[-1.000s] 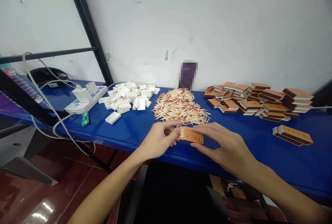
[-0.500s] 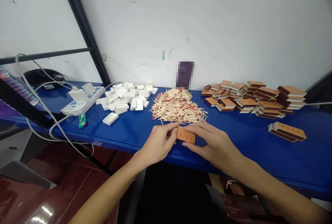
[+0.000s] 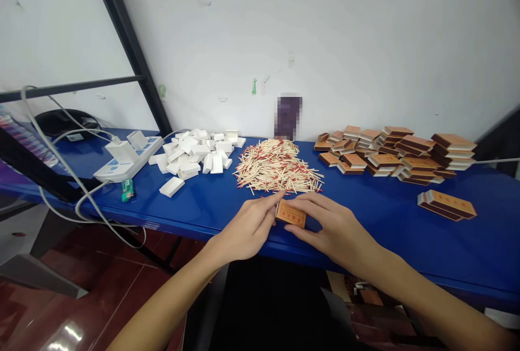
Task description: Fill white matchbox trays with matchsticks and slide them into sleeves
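Note:
An orange matchbox (image 3: 291,214) with red print is held just above the front of the blue table (image 3: 377,221). My right hand (image 3: 333,227) grips it with thumb below and fingers over its far side. My left hand (image 3: 247,227) pinches its left end with the index finger stretched along the top. The inner tray no longer shows at that end. A heap of loose red-tipped matches (image 3: 278,167) lies right behind the hands.
A pile of white inner trays (image 3: 195,156) lies back left. Stacked orange matchboxes (image 3: 400,156) fill the back right, with two more boxes (image 3: 446,205) apart at the right. A white power strip (image 3: 128,158) with cables, a green lighter (image 3: 127,189) and a black metal frame (image 3: 130,53) stand left.
The tray full of matches, sticking out on the left a second ago, has slid into the orange sleeve under my left hand's push. Both hands stay on the box.

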Available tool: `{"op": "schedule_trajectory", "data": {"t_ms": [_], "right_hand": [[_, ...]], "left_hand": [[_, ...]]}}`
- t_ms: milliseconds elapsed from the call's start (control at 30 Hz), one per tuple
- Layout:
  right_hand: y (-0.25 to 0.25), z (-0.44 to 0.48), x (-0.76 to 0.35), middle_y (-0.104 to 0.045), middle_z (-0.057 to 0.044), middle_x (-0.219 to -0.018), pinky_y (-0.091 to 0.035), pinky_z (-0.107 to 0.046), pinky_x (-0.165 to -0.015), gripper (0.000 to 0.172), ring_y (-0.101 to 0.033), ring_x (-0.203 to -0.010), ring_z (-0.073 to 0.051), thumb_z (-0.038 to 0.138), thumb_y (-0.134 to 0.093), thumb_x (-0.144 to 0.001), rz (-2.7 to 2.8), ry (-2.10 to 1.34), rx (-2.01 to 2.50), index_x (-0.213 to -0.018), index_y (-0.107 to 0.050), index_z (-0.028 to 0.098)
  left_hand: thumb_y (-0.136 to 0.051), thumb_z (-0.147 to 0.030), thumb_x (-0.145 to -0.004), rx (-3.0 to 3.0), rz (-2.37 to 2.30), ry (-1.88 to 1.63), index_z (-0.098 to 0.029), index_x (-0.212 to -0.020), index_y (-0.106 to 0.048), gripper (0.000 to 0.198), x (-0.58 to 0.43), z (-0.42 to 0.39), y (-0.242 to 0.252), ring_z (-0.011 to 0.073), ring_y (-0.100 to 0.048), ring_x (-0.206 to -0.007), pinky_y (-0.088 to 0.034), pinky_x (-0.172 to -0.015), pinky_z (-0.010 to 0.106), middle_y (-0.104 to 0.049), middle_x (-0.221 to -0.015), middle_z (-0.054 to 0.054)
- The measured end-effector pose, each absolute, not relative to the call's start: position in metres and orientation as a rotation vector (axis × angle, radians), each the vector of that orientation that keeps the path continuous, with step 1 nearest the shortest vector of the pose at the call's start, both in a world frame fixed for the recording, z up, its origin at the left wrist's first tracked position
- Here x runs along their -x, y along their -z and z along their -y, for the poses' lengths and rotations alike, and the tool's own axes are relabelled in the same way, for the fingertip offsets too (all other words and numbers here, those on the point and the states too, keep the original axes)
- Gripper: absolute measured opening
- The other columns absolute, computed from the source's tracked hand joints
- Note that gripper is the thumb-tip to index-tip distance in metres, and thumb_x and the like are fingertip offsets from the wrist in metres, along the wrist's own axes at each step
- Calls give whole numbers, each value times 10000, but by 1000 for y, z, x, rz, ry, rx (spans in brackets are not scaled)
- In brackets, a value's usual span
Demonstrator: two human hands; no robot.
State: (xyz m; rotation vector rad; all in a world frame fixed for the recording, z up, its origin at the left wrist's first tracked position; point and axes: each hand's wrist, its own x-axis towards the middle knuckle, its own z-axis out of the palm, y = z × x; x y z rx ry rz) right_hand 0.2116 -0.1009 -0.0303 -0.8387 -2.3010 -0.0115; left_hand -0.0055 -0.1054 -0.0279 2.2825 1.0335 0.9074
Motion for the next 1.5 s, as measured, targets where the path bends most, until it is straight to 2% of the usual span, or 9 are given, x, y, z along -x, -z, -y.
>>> {"op": "schedule_trajectory", "data": {"t_ms": [200,333,467,600,700,1067,1267,1400,1500], "right_hand": [[35,101,-207,-694,-110,-1106,-600,-403,-833,247,-677,-995,-245,263,-612,-920,2317,73,817,-1163,-606,218],[26,108,-219,-691,-98,-1149,-583,-410,-873,295,-665,-1030,-245,250,-590,-926,2324,60,875,-1221,-591,240],[12,108,-283,-701,-99,-1139,-548,-454,-893,323,-659,-1030,-276,306,-583,-936,2190,214,1167,-1251,-583,239],[-3,104,-377,-707,-146,-1149,-518,-434,-874,315,-673,-1019,-308,360,-588,-927,1904,421,1579,-1193,-632,198],[-8,103,-427,-711,-133,-1161,-523,-349,-791,324,-688,-986,-265,403,-529,-956,1818,328,1746,-1180,-651,203],[8,93,-446,-734,-94,-1073,-541,-279,-754,238,-716,-929,-246,422,-567,-929,2000,-29,1680,-1087,-601,247],[13,83,-448,-707,-120,-1161,-508,-361,-894,344,-678,-1055,-294,500,-566,-897,1921,-101,1683,-1116,-594,236],[24,75,-448,-714,-112,-1124,-506,-432,-893,511,-676,-1012,-337,609,-648,-732,1789,-72,1754,-1070,-599,229],[27,72,-446,-720,-99,-1064,-509,-415,-847,533,-683,-938,-316,625,-633,-716,1792,-103,1820,-1071,-568,233]], "left_hand": [[-312,-246,-1044,-2357,-991,-909,-223,-1532,-329,489,5,104,31,191,-658,-980,-511,-885,311,-686,-1160,76],[-341,-234,-1036,-2408,-1007,-871,-222,-1538,-313,503,8,104,28,165,-634,-819,-510,-802,283,-685,-919,35],[-378,-181,-992,-2447,-1033,-960,-232,-1401,-528,439,27,98,17,150,-631,-841,-510,-830,288,-684,-916,24],[-399,-289,-991,-2360,-1298,-1091,-202,-1213,-663,355,54,88,1,160,-635,-812,-512,-792,276,-695,-901,24],[-416,-381,-991,-2295,-1436,-1142,-203,-1174,-673,363,69,83,-5,180,-640,-848,-501,-812,277,-700,-915,29],[-436,-444,-980,-2362,-1545,-1040,-243,-1138,-690,360,90,74,-4,212,-659,-877,-483,-788,294,-714,-931,28],[-447,-440,-978,-2379,-1561,-1084,-259,-1111,-700,338,98,72,-5,209,-667,-877,-487,-824,295,-721,-917,19],[-454,-451,-968,-2403,-1558,-1103,-249,-1104,-706,350,99,70,-3,207,-678,-874,-497,-816,290,-732,-910,15],[-443,-455,-966,-2414,-1586,-1090,-225,-1112,-704,378,99,69,-2,210,-678,-879,-503,-812,292,-738,-924,30]]}}
